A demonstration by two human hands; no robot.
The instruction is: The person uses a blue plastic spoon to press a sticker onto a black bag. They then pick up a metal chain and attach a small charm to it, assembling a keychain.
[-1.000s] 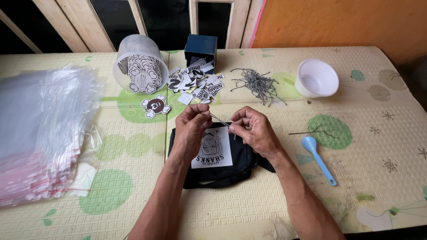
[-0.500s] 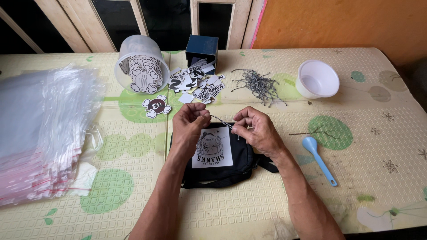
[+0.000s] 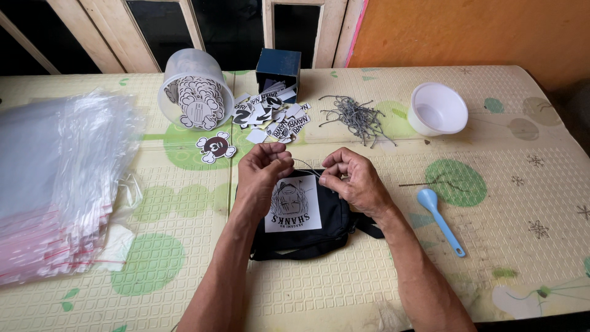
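A small black bag (image 3: 335, 224) lies flat on the table in front of me, with a white printed card (image 3: 295, 206) on top of it. My left hand (image 3: 261, 172) and my right hand (image 3: 350, 178) hover over the bag's far edge, fingers pinched. A thin dark string (image 3: 305, 165) runs between the two hands; each hand pinches one end of it. The bag's strap (image 3: 369, 226) trails under my right wrist.
A stack of clear plastic bags (image 3: 58, 184) fills the left side. At the back stand a tipped clear tub of stickers (image 3: 195, 98), a dark blue box (image 3: 278, 67), loose stickers (image 3: 273, 120), a pile of grey strings (image 3: 356, 117) and a white bowl (image 3: 437, 109). A blue spoon (image 3: 439, 218) lies right.
Both hands have dropped slightly toward the bag and shifted their pinch on the string. Everything else on the table stays where it was.
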